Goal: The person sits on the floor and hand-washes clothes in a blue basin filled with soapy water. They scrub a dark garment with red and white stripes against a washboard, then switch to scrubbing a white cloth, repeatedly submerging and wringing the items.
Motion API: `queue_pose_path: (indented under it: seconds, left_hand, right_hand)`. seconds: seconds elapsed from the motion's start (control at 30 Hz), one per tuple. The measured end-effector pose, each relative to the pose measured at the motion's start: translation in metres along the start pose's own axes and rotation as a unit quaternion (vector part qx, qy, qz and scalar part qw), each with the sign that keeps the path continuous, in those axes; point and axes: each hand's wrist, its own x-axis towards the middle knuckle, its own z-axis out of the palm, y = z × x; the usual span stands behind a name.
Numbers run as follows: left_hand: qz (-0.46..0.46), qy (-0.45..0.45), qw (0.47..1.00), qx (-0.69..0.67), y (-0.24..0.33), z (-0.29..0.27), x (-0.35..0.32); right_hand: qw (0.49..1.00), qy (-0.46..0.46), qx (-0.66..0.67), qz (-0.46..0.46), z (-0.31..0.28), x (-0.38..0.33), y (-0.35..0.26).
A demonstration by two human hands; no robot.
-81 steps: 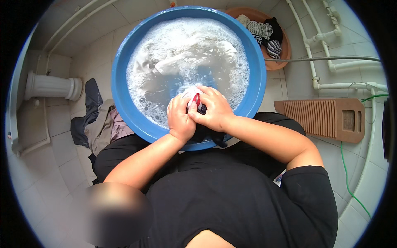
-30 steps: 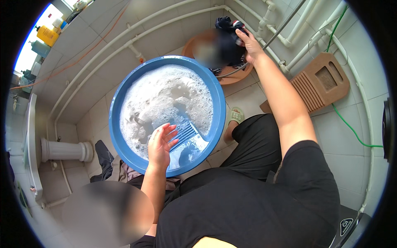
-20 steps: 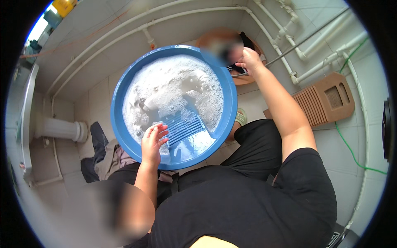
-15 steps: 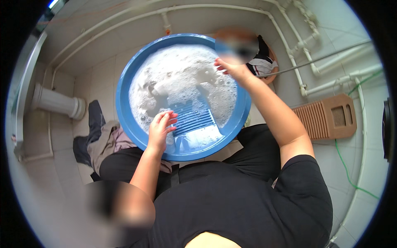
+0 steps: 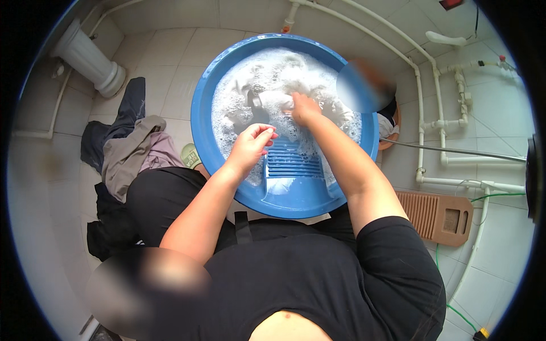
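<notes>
A round blue basin (image 5: 200,113) stands in front of me, filled with foamy water (image 5: 239,74). Ridges of a blue washboard (image 5: 293,165) rise from its near side. White cloth (image 5: 277,101) lies soaked among the suds in the middle. My right hand (image 5: 306,111) reaches down into the foam with bent fingers closed on the white cloth; its fingertips are partly hidden there. Over the near left part of the water, my left hand (image 5: 250,149) hangs above the suds beside the washboard. Its fingers are curled with the thumb close to them, and nothing shows in them.
Dark, beige and pink clothes (image 5: 133,142) lie on the tiles at the left, by a green slipper (image 5: 190,154). A brown washboard (image 5: 435,219) rests at the right. Behind the basin's right side is an orange tub (image 5: 393,136) with clothes. White pipes (image 5: 420,125) line the wall.
My right hand has come from the basin's right edge into the foam at the middle and closed on the white cloth. My left hand's fingers have curled in. The view has shifted.
</notes>
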Motion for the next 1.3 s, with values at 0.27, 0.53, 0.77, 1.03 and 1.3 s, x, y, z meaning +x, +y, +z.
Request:
queue_pose_path:
  seconds: [0.27, 0.53, 0.77, 1.03, 1.3]
  left_hand:
    - [0.067, 0.015, 0.989, 0.132, -0.019, 0.002, 0.012]
    - [0.183, 0.014, 0.837, 0.515, -0.028, 0.016, -0.005]
    - [0.082, -0.074, 0.994, 0.002, -0.023, -0.003, -0.001]
    - [0.126, -0.269, 0.881, -0.367, 0.019, 0.021, -0.030]
    - [0.039, -0.136, 0.890, -0.434, 0.035, 0.004, -0.002]
  right_hand:
    - [0.995, 0.018, 0.089, -0.042, -0.011, -0.085, -0.001]
    - [0.912, 0.040, 0.356, -0.201, -0.014, -0.169, -0.021]
    - [0.971, 0.176, 0.127, -0.106, -0.005, -0.137, 0.046]
    - [0.952, 0.052, 0.285, -0.103, 0.008, -0.091, 0.043]
    - [0.483, -0.005, 0.875, -0.044, -0.094, -0.118, 0.012]
